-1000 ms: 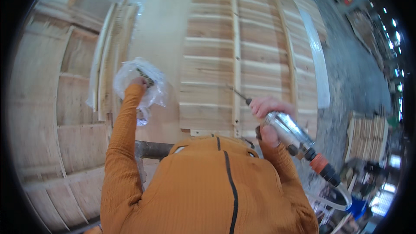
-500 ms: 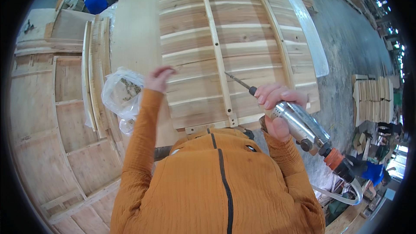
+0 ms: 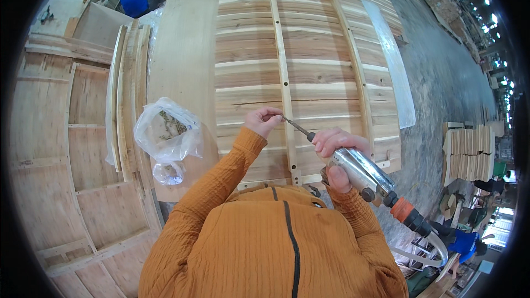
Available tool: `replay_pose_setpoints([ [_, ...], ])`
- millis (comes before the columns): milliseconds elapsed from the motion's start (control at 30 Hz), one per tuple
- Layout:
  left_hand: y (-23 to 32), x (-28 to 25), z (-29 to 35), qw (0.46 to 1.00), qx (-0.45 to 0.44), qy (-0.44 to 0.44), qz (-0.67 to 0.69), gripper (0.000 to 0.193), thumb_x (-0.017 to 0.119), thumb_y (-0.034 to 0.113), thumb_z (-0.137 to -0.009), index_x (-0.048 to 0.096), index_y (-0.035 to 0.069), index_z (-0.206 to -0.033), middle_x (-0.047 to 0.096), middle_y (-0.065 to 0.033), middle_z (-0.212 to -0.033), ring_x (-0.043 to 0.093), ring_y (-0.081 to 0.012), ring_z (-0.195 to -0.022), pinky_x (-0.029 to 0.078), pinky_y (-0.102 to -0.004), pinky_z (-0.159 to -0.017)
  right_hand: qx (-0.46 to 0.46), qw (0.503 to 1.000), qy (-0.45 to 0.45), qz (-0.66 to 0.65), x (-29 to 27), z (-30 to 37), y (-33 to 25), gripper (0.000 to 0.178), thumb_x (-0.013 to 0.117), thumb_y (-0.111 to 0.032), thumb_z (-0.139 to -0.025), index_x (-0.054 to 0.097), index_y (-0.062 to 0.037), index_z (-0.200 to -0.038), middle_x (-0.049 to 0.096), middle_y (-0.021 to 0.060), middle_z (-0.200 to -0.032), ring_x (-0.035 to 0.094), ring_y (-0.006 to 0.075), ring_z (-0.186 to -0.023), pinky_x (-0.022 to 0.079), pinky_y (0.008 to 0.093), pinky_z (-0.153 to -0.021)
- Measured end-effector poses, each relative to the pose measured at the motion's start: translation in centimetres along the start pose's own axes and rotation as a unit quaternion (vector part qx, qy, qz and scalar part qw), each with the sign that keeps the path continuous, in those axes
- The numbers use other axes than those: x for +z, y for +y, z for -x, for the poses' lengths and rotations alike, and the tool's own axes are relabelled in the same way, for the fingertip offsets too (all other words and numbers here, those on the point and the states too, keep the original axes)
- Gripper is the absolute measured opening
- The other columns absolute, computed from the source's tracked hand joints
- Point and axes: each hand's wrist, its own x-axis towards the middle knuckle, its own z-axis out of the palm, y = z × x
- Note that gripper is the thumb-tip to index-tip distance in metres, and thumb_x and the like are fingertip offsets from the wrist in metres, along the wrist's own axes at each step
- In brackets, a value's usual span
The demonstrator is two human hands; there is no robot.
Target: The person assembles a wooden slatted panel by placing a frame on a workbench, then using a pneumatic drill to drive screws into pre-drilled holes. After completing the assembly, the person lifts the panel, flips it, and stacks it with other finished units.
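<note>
Left batten (image 3: 280, 49) and right batten (image 3: 351, 49) lie across the slatted panel (image 3: 243, 80) on the worktop (image 3: 185, 38); dark spots along the left one may be holes or seated screws, so how many are fixed cannot be told. Left hand (image 3: 264, 121): fingertips pinched at the tip of the bit (image 3: 298, 127), any screw there too small to see. Right hand (image 3: 340, 152): wrapped round the driver (image 3: 361, 172) above the near edge. Bag (image 3: 190, 142) of small pieces at the near left corner; boards (image 3: 127, 105) along the left edge; left forearm (image 3: 221, 168) hiding part of the panel

A silver power driver (image 3: 361, 172) slants, its slim bit (image 3: 297, 126) pointing forward-left.
</note>
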Motion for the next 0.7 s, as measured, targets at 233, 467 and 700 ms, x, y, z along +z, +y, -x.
replay_pose_setpoints([
  [233, -0.1, 0.0, -0.6, 1.0, 0.0, -0.003, 0.001, 0.019, 0.057, 0.003, -0.08, 0.06, -0.002, -0.097, 0.065, -0.0089, -0.085, 0.054, -0.0106, -0.071, 0.042, -0.0222, -0.064, 0.016, 1.0, 0.005, 0.005, -0.2, -0.6, 2.3, 0.036, 0.059, -0.01, -0.078, 0.04, -0.0002, -0.107, 0.054, 0.0117, -0.083, 0.054, 0.0222, -0.082, 0.046, 0.0374, -0.078],
  [467, 0.8, 0.3, -4.9, 0.996, -0.02, -0.085, 0.023, 0.033, 0.054, 0.009, -0.079, 0.056, 0.001, -0.112, 0.062, -0.004, -0.07, 0.042, -0.0049, -0.049, 0.034, -0.0191, -0.045, 0.084, 0.994, 0.052, 0.052, -2.0, -4.1, 7.4, 0.037, 0.057, -0.004, -0.076, 0.04, -0.0004, -0.109, 0.055, 0.0074, -0.082, 0.054, 0.0149, -0.08, 0.045, 0.0299, -0.076],
  [700, 0.6, 0.0, -8.9, 0.99, -0.08, -0.095, 0.067, 0.041, 0.052, 0.01, -0.08, 0.051, 0.008, -0.12, 0.045, 0.0031, -0.057, 0.033, -0.0033, -0.04, 0.025, -0.0186, -0.035, 0.163, 0.979, 0.105, 0.061, -2.6, -9.5, 12.1, 0.033, 0.061, -0.005, -0.074, 0.046, -0.0009, -0.103, 0.056, 0.0029, -0.073, 0.055, 0.0095, -0.068, 0.046, 0.0233, -0.063],
])
